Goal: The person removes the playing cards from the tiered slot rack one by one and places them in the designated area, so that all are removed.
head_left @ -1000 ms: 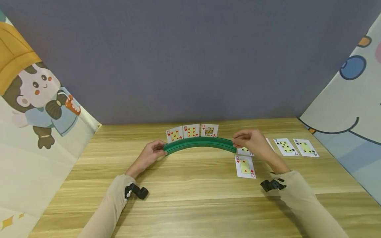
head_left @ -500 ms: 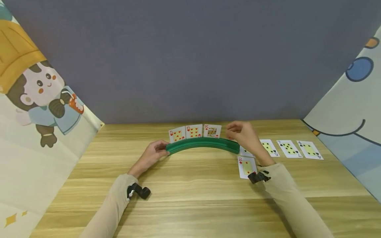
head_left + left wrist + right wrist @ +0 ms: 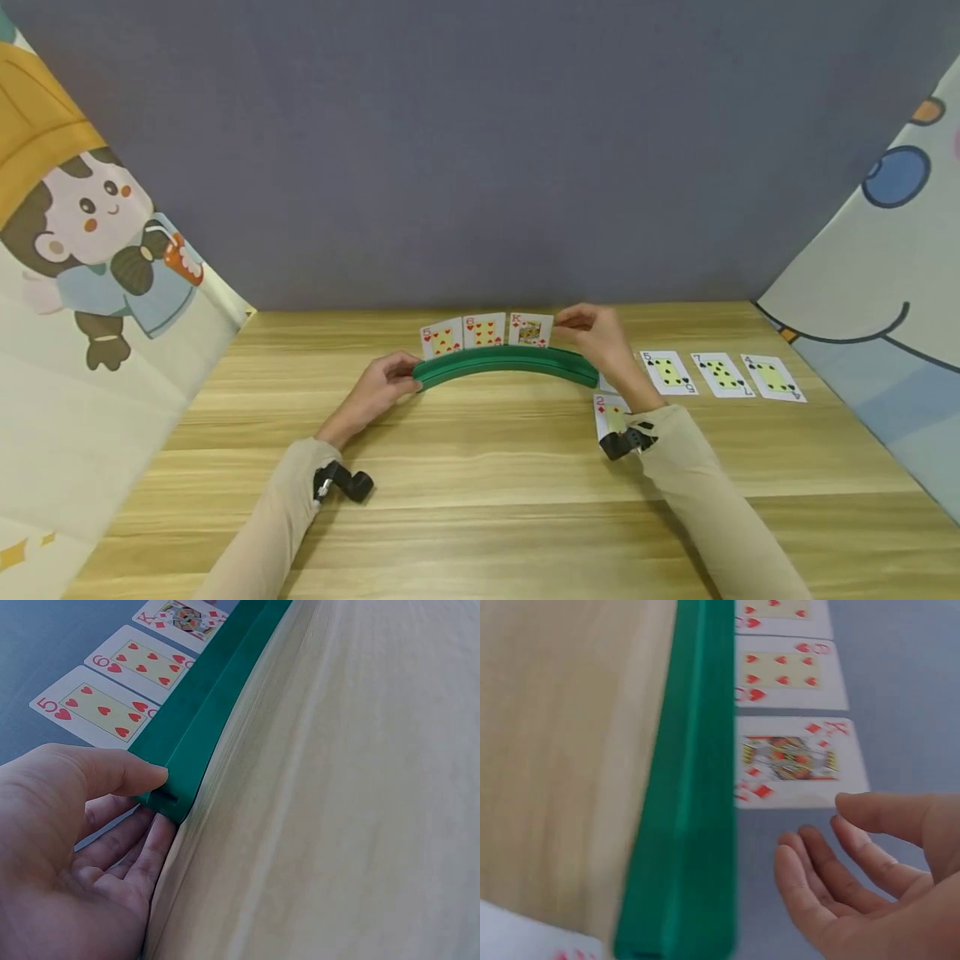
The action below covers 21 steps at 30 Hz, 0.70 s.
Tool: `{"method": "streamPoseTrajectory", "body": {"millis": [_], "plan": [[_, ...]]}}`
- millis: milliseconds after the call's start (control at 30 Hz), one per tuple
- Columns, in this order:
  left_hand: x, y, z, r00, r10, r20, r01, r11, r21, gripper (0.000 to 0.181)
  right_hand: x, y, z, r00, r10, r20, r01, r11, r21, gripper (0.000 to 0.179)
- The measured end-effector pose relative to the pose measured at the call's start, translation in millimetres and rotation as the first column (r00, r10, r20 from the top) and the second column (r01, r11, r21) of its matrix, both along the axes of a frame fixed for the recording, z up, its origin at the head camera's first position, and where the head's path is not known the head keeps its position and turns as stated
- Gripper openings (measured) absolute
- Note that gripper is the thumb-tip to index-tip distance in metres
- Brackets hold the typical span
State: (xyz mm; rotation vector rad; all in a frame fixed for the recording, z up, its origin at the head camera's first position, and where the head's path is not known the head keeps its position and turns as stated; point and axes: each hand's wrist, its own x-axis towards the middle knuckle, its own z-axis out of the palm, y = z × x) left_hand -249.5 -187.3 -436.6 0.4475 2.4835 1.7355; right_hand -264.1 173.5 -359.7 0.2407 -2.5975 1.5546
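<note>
My left hand [image 3: 372, 388] pinches the left end of a curved green playing card holder [image 3: 502, 359], thumb on its front face and fingers beneath. Standing in its slot are the five of hearts [image 3: 95, 707], the six of hearts [image 3: 141, 663] and the king of diamonds [image 3: 791, 761]. At the king's outer edge is my right hand [image 3: 604, 346]. Its thumb tip meets the edge in the right wrist view, while the loosely bent fingers stay beside the card with no grip visible. My right wrist partly covers the two of diamonds [image 3: 606, 410].
To the right, the five of spades [image 3: 667, 373], seven of spades [image 3: 721, 375] and four of spades [image 3: 774, 378] lie face up. Another card is mostly hidden under my right hand. A grey wall [image 3: 480, 167] rises behind the wooden table [image 3: 465, 517].
My right hand has let go of the holder's right end and moved left to the king's edge, uncovering the five of spades. The left hand keeps its grip.
</note>
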Motion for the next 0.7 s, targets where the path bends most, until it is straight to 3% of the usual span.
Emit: {"method": "streamPoseTrajectory", "body": {"millis": [267,700], "plan": [[-2.2,0.4,0.3,1.000,0.000,-0.004,0.000,1.000,-0.006,0.037,-4.8,-7.8,-18.4,0.999,-0.007,0.043,0.007,1.000,0.003,0.021],[-2.0,0.1,0.4,1.000,-0.006,-0.017,0.005,1.000,-0.001,0.037,-7.1,-7.9,-24.1,0.999,-0.030,-0.019,0.031,0.998,0.056,0.016]]}}
